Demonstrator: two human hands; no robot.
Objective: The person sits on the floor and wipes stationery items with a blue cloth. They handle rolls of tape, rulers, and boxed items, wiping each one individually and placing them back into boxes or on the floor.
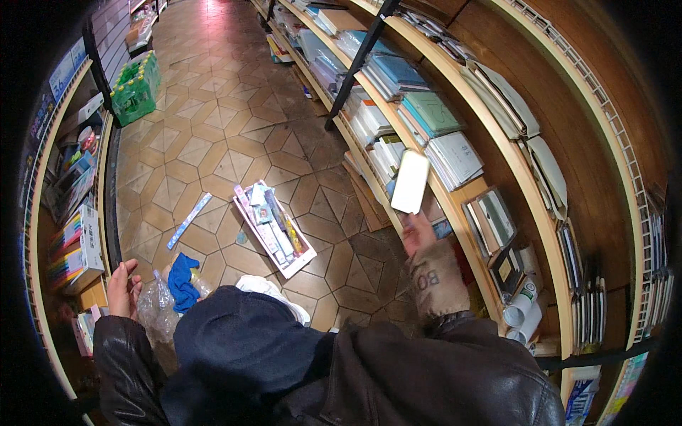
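Note:
My right hand (pixel 419 234), blurred and partly hidden by its beige cuff, grips the lower end of a white rectangular object (pixel 410 182) with rounded corners. It is in front of the right-hand shelves, and too bright to tell exactly what it is. At the left, my left hand (pixel 125 290) is raised with its fingers apart and nothing in it, close to the left shelf. Before me on the floor lies a shallow pink-and-white box (pixel 305 261) of small stationery packs. A bluish patterned strip (pixel 189 221) lies left of it.
Beside my left leg are a blue cloth (pixel 183 282) and a clear plastic bag (pixel 157 309). Wooden shelves (pixel 453 199) on the right hold notebooks and paper packs. Colored pens (pixel 69 239) stand on the left shelf (pixel 98 197). A pack of green bottles (pixel 136 88) stands farther along the tiled aisle.

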